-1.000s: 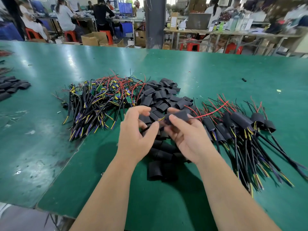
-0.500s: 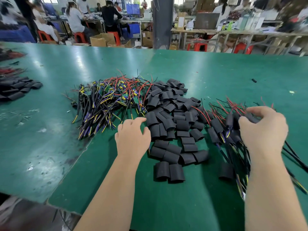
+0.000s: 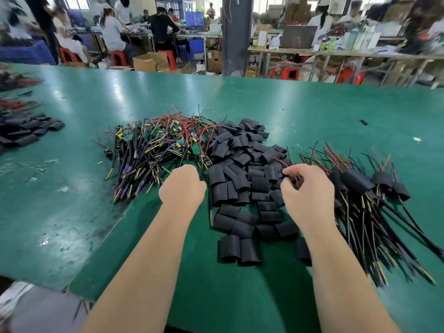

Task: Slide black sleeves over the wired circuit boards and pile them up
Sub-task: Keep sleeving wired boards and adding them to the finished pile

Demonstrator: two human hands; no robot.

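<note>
A heap of bare wired circuit boards [image 3: 156, 145] with red, yellow and black leads lies left of centre on the green table [image 3: 312, 111]. Beside it sits a pile of loose black sleeves [image 3: 242, 164]. To the right lie the sleeved boards [image 3: 360, 186], wires fanned toward me. My left hand [image 3: 182, 186] is curled at the near edge of the bare boards, fingers hidden; a black lead [image 3: 211, 212] with a yellow tip runs down from it. My right hand [image 3: 307, 191] hovers over the sleeve pile's right side, thumb and fingertips pinching at a sleeve.
More black sleeves [image 3: 26, 131] and red wires lie at the far left of the table. A small black piece [image 3: 364, 122] sits alone at the back right. The table's near edge [image 3: 72, 287] runs diagonally at lower left. People work at benches behind.
My right hand left the sleeved pile on the right and moved left onto the loose sleeves. My left hand went from the centre to the bare boards and curled there.
</note>
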